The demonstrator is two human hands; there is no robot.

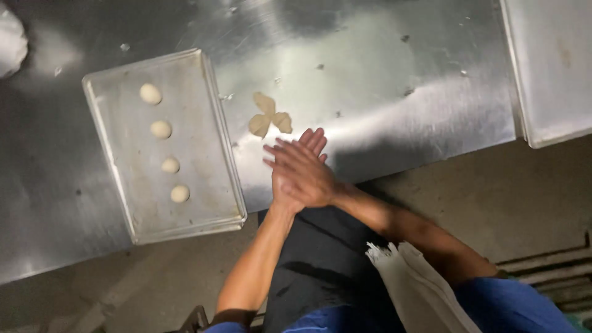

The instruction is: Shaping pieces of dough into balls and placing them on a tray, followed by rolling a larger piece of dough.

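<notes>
Rolling step: right hand point(305, 169) pressed flat over left hand point(290, 185), grip contents hidden. Dough pieces point(269, 116) on counter point(382, 80); four balls point(161, 129) line tray point(213, 123). Next: likely tray placement.

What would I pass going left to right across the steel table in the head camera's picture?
Baking tray with four dough balls → flat pieces of dough → the person's pressed-together hands → second tray at the right edge.
</notes>
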